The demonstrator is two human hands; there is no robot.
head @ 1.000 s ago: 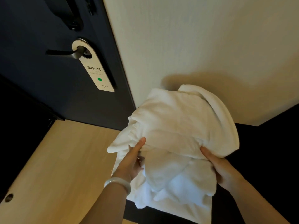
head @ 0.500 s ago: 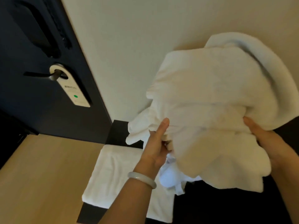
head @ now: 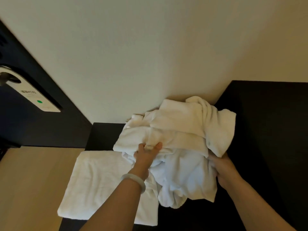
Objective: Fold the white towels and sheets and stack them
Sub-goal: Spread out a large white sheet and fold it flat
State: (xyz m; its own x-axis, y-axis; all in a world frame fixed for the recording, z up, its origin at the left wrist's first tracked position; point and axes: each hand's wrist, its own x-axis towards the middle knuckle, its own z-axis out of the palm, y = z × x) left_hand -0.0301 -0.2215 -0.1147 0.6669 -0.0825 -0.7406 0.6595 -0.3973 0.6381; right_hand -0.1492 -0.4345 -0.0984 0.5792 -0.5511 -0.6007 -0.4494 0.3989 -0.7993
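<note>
A crumpled bundle of white terry towels (head: 180,130) sits on the dark, matt counter (head: 266,130), its far side pushed up against the cream wall (head: 150,55); the upper layers are loosely doubled over and the lower part spills in soft folds toward the person. The left grip (head: 146,155) reaches in from below and pinches a ridge of cloth at the near middle of the bundle, thumb and fingers closed on it; a pale, smooth bangle (head: 134,180) circles that wrist. The right grip (head: 223,169) has hold of the bundle's right-hand lower edge, where an overhanging flap covers its fingertips, so I cannot tell how far they curl. Just to the left of the bundle, touching its lower folds, a flat folded white towel (head: 100,180) lies spread on the counter; the left forearm crosses above it. A pale wooden surface (head: 30,189) borders it on the left; beyond, a dark door (head: 41,127) carries a white hanging door tag with a green dot (head: 35,99).
</note>
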